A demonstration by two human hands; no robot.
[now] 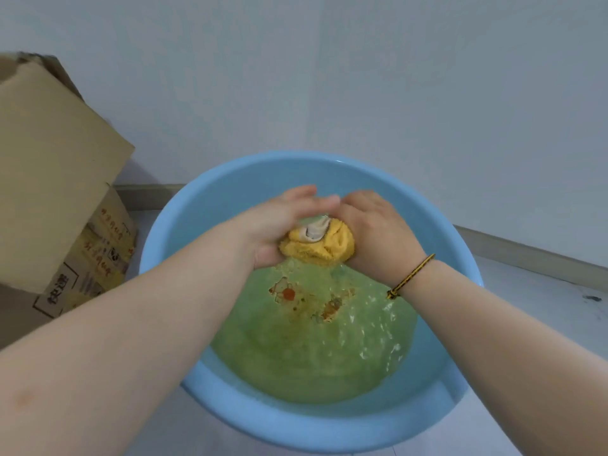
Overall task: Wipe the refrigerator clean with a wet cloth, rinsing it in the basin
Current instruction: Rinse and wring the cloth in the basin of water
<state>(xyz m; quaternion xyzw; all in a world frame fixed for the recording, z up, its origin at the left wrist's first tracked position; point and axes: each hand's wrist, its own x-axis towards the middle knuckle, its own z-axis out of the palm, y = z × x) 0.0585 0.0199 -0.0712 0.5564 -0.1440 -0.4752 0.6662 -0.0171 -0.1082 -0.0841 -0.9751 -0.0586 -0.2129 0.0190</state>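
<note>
We grip the bunched yellow cloth [320,245] with 2 hands, left hand [279,225] and right hand [378,232] curled around it, above the water in the blue basin [164,245]. Hard wringing risks splashing the floor [533,301].

The single camera rides on my head, facing forward and steeply down, close above my left hand [279,227] and right hand [378,232]; the blue basin [227,187] spreads beneath my grip, wall [362,77] beyond.
</note>
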